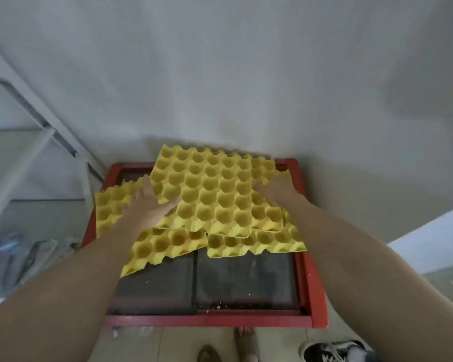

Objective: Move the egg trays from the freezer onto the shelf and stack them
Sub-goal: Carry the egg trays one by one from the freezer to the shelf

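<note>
Gripping top egg tray (209,189) at opposite edges: left hand (148,205) curled on left rim, right hand (277,192) on right.

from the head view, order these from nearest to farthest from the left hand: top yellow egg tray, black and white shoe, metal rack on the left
From the left hand:
1. Top yellow egg tray: the hand grips its left edge, so touching.
2. Metal rack: up and to the left, beside the red-framed surface.
3. Black and white shoe: on the floor, bottom right, farthest.
</note>
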